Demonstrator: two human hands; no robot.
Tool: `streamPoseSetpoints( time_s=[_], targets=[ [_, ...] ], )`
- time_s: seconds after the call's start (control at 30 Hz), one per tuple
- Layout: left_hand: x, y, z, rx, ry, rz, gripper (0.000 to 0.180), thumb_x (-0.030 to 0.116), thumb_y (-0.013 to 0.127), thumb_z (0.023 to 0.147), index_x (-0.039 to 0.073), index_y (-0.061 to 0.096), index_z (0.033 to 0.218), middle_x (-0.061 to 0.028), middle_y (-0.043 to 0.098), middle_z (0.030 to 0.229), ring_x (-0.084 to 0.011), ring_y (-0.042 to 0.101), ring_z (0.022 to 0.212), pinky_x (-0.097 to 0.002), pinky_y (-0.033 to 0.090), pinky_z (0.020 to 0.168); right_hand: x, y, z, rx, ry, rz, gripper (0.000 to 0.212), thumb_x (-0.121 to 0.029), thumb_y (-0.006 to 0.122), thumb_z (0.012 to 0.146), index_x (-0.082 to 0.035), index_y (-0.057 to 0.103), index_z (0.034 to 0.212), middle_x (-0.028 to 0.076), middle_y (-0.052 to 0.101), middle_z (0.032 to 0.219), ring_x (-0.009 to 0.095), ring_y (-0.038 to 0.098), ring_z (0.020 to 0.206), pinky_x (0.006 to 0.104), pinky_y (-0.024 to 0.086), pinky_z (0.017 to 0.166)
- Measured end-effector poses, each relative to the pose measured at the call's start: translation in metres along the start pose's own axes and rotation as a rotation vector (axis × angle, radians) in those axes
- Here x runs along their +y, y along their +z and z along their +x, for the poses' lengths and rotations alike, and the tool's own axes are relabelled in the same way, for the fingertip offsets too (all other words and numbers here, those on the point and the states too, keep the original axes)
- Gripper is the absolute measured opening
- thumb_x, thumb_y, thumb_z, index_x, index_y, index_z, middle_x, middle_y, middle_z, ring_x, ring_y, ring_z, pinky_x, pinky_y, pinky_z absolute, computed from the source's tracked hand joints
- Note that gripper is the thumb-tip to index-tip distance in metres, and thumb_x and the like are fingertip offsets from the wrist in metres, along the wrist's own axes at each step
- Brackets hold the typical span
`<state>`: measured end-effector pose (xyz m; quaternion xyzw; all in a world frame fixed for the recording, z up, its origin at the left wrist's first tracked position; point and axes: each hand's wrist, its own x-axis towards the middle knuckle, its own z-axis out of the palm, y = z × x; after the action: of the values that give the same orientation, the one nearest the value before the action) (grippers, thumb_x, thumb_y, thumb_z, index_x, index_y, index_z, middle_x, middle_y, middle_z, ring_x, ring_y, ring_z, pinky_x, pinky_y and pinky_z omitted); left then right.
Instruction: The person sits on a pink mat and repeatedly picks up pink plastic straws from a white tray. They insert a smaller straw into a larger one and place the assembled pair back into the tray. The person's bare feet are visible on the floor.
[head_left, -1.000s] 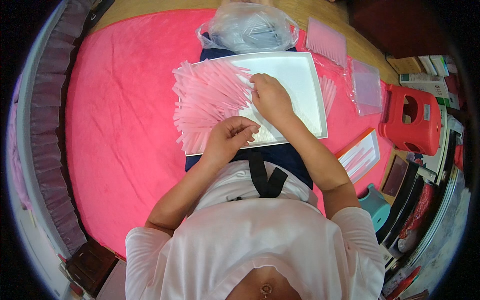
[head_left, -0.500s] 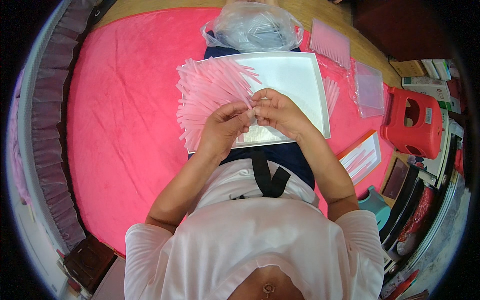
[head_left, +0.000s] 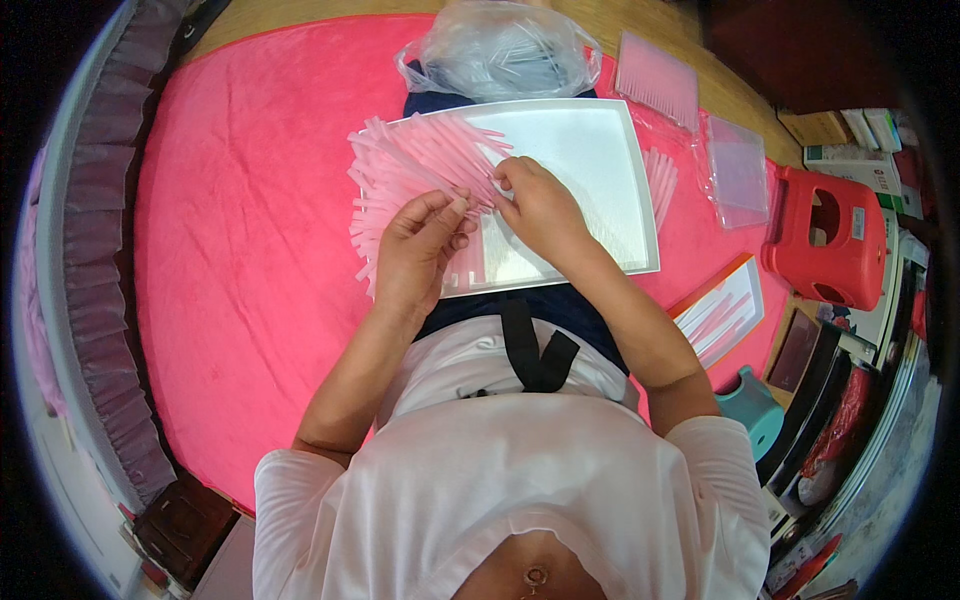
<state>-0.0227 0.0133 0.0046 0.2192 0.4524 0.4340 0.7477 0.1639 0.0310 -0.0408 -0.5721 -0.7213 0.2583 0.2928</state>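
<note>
A heap of thin pink tubes (head_left: 410, 165), like cut straws, fills the left part of a shallow white tray (head_left: 600, 190) on my lap. Over the heap's near edge, my left hand (head_left: 425, 245) is closed in a pinch of thumb and fingers. What it holds is too small to make out. My right hand (head_left: 545, 210) is at the right edge of the heap, its thumb and bent forefinger a little apart at the tubes' ends. The two hands are apart, and the left one hides part of the tubes beneath it.
Beyond the tray lies a clear plastic bag (head_left: 500, 55) with thin pieces inside. To the right are more loose pink tubes (head_left: 659, 185), two flat clear packs (head_left: 655, 80), an orange-edged white box (head_left: 720, 315) holding tubes, a red stool (head_left: 830, 240) and a teal stool (head_left: 752, 410). A pink blanket (head_left: 240, 250) lies underneath.
My hands were together at their fingertips over the tray. Now they have parted: the left has drawn slightly left, the right has shifted up to the heap's edge.
</note>
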Motion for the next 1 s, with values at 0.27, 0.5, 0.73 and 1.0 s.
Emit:
streamPoseSetpoints(
  time_s=[0.27, 0.5, 0.73, 1.0],
  targets=[
    [-0.006, -0.003, -0.001, -0.057, 0.042, 0.256, 0.014, 0.010, 0.067, 0.091, 0.002, 0.067, 0.103, -0.0028, 0.069, 0.094, -0.0083, 0.060, 0.078, -0.0221, 0.048, 0.068, 0.005, -0.006, 0.001, 0.001, 0.131, 0.067, 0.026, -0.001, 0.065, 0.080, -0.002, 0.058, 0.105, 0.011, 0.060, 0.084, 0.023, 0.063, 0.073, 0.0326, 0.050, 0.065],
    [-0.016, -0.003, -0.002, -0.125, 0.127, 0.456, 0.013, 0.005, 0.070, 0.088, 0.001, 0.066, 0.100, -0.0010, 0.064, 0.085, -0.0075, 0.059, 0.077, -0.0218, 0.047, 0.067, 0.005, -0.046, 0.004, -0.158, 0.480, 1.067, 0.015, -0.004, 0.061, 0.091, -0.002, 0.061, 0.106, 0.002, 0.059, 0.086, 0.009, 0.057, 0.073, 0.0240, 0.048, 0.066],
    [-0.021, -0.004, -0.002, -0.183, 0.265, 0.703, 0.014, 0.004, 0.070, 0.088, 0.001, 0.067, 0.102, -0.0013, 0.065, 0.089, -0.0067, 0.058, 0.079, -0.0211, 0.047, 0.067, -0.021, -0.080, 0.009, -0.093, 0.314, 1.138, 0.019, -0.007, 0.064, 0.089, -0.004, 0.062, 0.108, 0.003, 0.062, 0.099, 0.010, 0.056, 0.084, 0.0237, 0.046, 0.069],
    [-0.017, 0.000, -0.006, -0.175, 0.272, 0.795, 0.014, 0.004, 0.070, 0.088, 0.002, 0.069, 0.101, -0.0011, 0.065, 0.093, -0.0071, 0.059, 0.079, -0.0214, 0.047, 0.068, -0.036, -0.091, 0.009, -0.091, 0.234, 1.031, 0.019, -0.006, 0.066, 0.088, -0.002, 0.062, 0.106, 0.004, 0.060, 0.108, 0.009, 0.055, 0.084, 0.0237, 0.045, 0.070]
  ],
)
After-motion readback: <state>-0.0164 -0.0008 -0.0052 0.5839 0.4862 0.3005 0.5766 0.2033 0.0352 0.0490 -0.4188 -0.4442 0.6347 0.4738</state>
